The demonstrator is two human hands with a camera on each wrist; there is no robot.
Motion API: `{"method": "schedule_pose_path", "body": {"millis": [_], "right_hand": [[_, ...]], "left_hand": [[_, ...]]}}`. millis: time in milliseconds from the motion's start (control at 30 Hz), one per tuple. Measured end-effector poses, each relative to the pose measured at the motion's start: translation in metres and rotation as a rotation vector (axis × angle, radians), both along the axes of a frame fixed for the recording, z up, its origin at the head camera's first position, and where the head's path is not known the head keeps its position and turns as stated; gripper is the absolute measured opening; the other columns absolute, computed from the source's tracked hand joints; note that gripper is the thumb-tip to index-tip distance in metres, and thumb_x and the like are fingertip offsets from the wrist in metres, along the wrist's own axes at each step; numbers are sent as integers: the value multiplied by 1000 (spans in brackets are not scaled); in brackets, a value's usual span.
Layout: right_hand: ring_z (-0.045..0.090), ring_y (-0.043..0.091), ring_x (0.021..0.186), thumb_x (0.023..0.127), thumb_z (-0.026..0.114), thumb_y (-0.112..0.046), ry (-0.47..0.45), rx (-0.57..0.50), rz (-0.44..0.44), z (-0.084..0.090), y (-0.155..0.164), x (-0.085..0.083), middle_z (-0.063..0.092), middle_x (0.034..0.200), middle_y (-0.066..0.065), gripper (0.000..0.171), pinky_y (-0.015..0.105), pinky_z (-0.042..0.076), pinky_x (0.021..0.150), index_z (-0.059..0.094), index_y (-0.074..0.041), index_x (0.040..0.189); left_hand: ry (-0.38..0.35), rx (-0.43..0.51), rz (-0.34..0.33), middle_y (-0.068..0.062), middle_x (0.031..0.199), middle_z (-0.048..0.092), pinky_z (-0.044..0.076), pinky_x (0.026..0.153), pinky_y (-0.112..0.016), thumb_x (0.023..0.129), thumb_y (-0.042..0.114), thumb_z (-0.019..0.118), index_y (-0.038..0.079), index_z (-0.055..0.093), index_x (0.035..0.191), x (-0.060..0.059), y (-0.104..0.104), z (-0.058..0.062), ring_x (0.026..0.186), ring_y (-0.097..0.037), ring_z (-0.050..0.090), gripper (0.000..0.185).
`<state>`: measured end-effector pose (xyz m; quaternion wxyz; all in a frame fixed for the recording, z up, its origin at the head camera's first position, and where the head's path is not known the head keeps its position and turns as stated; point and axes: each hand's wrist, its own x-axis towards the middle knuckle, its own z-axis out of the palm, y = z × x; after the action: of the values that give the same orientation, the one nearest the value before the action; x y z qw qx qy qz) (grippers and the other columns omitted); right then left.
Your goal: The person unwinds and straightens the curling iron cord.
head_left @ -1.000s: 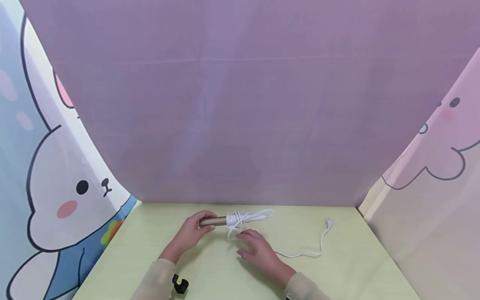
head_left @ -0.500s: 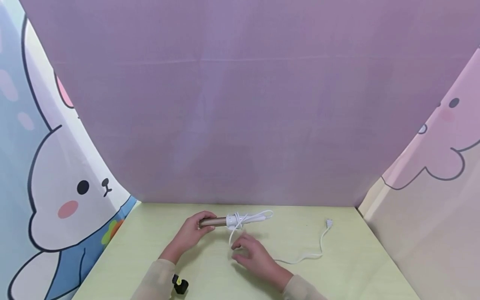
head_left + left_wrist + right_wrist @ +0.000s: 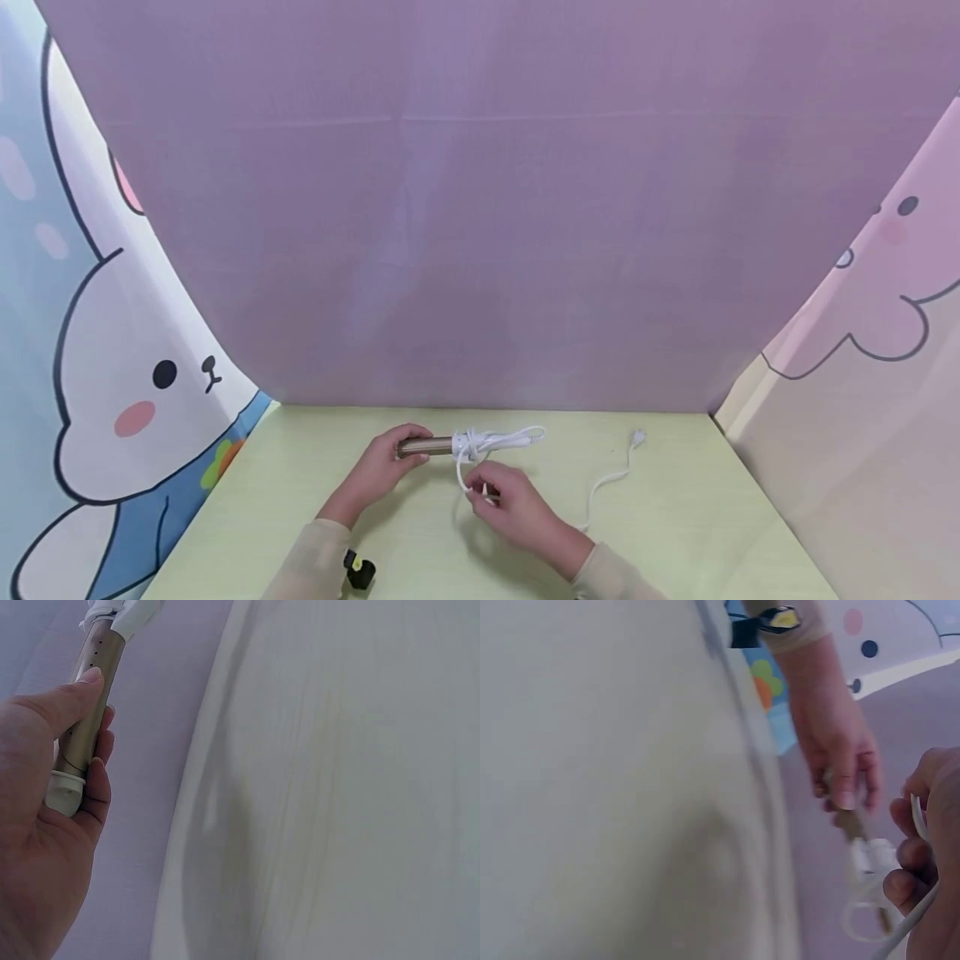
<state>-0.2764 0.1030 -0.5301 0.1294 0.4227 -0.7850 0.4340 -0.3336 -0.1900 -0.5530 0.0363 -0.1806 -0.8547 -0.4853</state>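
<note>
"What takes up the most room in there?"

"A purple backdrop (image 3: 480,217), with a faint crease running across it. On the left hangs a sheet with a big cartoon rabbit (image 3: 112,375); on the right, a pink-and-cream sheet (image 3: 877,433) with a cartoon figure too."

"And below that?"

"A pale yellow-green table (image 3: 720,525), reaching back to the purple. Somebody's arms come in from the near side, in light beige sleeves (image 3: 307,562)."

"Are both hands busy?"

"Both. The left hand (image 3: 386,467) grasps a white-and-gold wand (image 3: 448,445) by its gold end, thumb on one side and fingers curled round the other, close to a pale end cap (image 3: 64,793). The right hand (image 3: 521,507), just in front of the wand and a little to its right, isn't gripping the wand at all; thumb and fingers pinch a white cord (image 3: 590,498)."

"So where exactly is the wand?"

"Held up over the back part of the table, nearly level, gold end to the left and white handle (image 3: 512,440) to the right. There's a row of small dark dots along the gold."

"And the cord?"

"Wound loosely round the white part, with one strand dropping to the right hand. Another length shows beyond the right wrist, curving away."

"Anything smaller?"

"A black block (image 3: 361,573) with a yellow mark at the left cuff, and the cord's white plug (image 3: 638,437), well to the right of the wand."
</note>
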Motion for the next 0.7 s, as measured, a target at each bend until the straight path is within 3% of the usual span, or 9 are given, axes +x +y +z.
{"method": "schedule_pose_path", "body": {"millis": [133,433,600,700], "right_hand": [[52,1,77,95,79,4,106,3,-44,19,9,-7,65,92,-9,18,21,50,64,73,-10,104],[56,6,76,100,78,3,119,-57,-149,53,43,-40,67,90,-7,14,25,51,60,77,-10,106],[56,7,68,103,76,1,83,-91,-246,59,68,-62,69,89,-2,15,25,51,55,78,-13,108],[61,9,74,104,75,2,88,-106,-323,56,81,-74,71,91,0,12,27,54,62,78,-10,108]], "left_hand": [[-10,-4,-11,-12,132,74,54,100,-50,104,15,80,16,73,137,0,1,0,118,-27,69,34],[-23,6,-19,-7,133,74,52,104,-55,103,16,81,26,74,132,1,2,-4,123,-33,68,32],[-4,0,-20,-5,131,74,52,106,-56,102,17,82,23,74,132,1,3,-3,122,-31,69,32],[0,4,-29,-8,131,74,51,106,-57,103,19,82,20,74,133,0,4,-3,123,-36,68,32]]}}
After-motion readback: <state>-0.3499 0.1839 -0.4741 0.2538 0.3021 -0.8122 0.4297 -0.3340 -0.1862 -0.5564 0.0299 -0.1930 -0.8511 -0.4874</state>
